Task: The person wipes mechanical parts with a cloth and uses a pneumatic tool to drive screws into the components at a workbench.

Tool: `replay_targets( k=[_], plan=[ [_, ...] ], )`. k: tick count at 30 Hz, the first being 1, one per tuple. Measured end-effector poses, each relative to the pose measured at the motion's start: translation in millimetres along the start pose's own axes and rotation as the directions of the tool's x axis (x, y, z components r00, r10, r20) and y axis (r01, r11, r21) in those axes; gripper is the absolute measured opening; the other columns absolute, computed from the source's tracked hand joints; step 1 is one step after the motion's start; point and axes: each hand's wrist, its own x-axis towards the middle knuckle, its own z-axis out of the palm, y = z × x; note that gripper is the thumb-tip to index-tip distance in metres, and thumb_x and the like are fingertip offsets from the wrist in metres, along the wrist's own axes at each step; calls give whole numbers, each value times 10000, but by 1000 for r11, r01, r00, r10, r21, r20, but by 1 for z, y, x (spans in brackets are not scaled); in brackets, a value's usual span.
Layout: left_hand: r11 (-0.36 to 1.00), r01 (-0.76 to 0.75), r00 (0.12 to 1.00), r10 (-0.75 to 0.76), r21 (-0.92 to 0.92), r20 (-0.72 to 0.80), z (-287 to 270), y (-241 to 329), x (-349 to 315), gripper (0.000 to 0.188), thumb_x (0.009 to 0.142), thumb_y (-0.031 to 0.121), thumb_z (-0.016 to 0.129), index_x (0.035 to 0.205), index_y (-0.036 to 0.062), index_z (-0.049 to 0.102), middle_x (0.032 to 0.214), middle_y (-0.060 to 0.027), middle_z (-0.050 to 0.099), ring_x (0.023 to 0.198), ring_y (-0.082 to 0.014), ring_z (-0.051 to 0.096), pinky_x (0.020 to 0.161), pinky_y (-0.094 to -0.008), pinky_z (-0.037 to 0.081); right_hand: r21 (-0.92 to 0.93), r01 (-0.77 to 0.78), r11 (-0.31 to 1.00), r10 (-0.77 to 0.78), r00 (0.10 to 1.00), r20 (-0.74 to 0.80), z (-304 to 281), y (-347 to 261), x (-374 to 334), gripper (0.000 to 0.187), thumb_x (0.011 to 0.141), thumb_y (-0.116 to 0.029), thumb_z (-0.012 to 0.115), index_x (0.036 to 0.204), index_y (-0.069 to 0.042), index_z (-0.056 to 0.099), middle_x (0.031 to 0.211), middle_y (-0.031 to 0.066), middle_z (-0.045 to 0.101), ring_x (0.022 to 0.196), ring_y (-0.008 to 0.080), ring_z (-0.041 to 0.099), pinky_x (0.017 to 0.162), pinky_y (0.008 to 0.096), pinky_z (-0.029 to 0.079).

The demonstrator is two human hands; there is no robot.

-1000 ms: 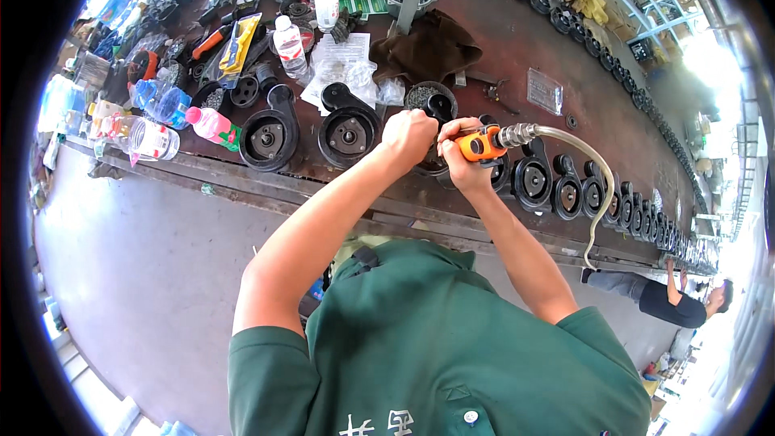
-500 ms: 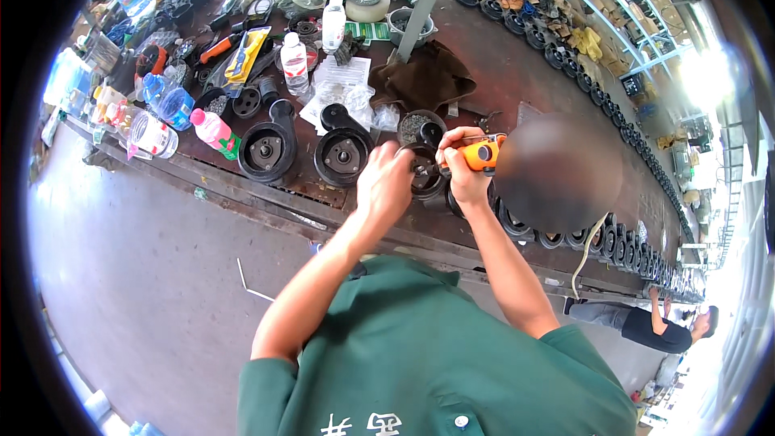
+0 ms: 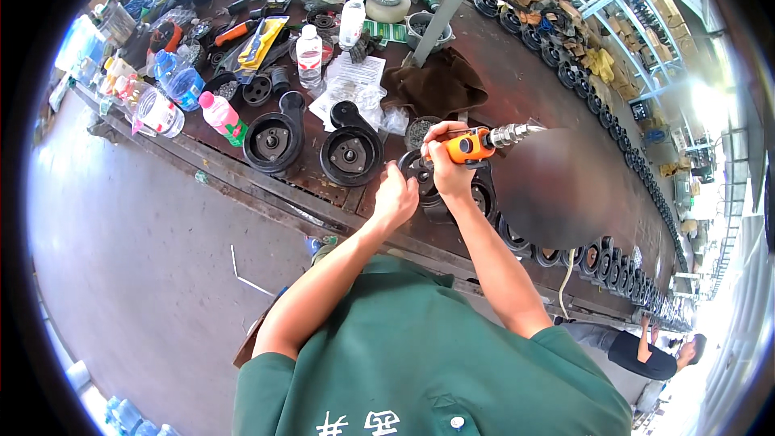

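My right hand (image 3: 449,169) is closed around an orange power screwdriver (image 3: 464,148), whose silvery metal nose points to the right, over the bench. Below and left of the tool lies a round black wheel-like housing (image 3: 413,163), partly covered by my right hand. My left hand (image 3: 395,199) is at that housing's left edge, thumb and forefinger apart, with nothing visible between them. Whether its fingertips touch the rim I cannot tell. Two similar black housings with arms, one nearer (image 3: 350,157) and one farther left (image 3: 273,143), lie flat on the bench.
A bowl of small metal parts (image 3: 420,131) and a brown cloth (image 3: 436,85) lie behind my hands. Bottles, including a pink one (image 3: 222,117), crowd the left. A grey post (image 3: 452,8) rises from the bench. Black housings (image 3: 617,266) line the right edge, near another person (image 3: 642,355).
My left hand has drawn back toward me from the housing, and its fingers have parted. The power screwdriver has moved slightly left and up; its metal nose now shows.
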Motion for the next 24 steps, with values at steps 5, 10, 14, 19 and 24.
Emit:
replay_targets(
  k=[5, 10, 14, 19, 24],
  plan=[
    [999, -24, 998, 22, 40, 65, -4, -3, 5, 680, 934, 277, 560, 1420, -124, 305, 1247, -357, 544, 1090, -491, 618, 961, -510, 504, 29, -9, 1000, 9, 1000, 12, 0, 1, 0, 203, 887, 54, 570, 1051, -56, 525, 905, 71, 616, 707, 119, 595, 652, 255, 506],
    [994, -99, 993, 102, 48, -62, 4, -10, 5, 445, 922, 216, 536, 1226, -59, 363, 1049, -380, 606, 988, -537, 624, 878, -562, 504, 29, -10, 1000, 10, 1000, 5, 0, 3, 0, 196, 885, 55, 570, 1039, -58, 525, 906, 71, 613, 710, 119, 591, 653, 255, 503],
    [996, -74, 997, 75, 57, -21, 4, -8, 7, 512, 925, 240, 541, 1274, -80, 346, 1120, -377, 582, 1013, -524, 626, 900, -550, 509, 38, -5, 999, 4, 1000, 17, -2, 2, 1, 199, 883, 57, 570, 1039, -59, 526, 907, 70, 611, 707, 118, 591, 647, 253, 501],
    [997, -54, 998, 52, 63, 39, -2, -4, 4, 629, 931, 277, 559, 1359, -113, 312, 1204, -357, 549, 1025, -495, 641, 896, -515, 535, 81, -17, 997, 19, 999, -28, -2, -2, 1, 199, 844, 80, 606, 1011, -20, 563, 877, 60, 642, 709, 96, 621, 658, 229, 532],
    [995, -82, 996, 84, 57, -35, 0, -4, 2, 520, 927, 259, 553, 1272, -79, 360, 1105, -368, 594, 996, -515, 637, 891, -543, 517, 73, -8, 997, 9, 1000, -13, 0, 0, 2, 200, 853, 76, 595, 1015, -33, 553, 888, 63, 635, 706, 102, 613, 651, 234, 523]
  ],
)
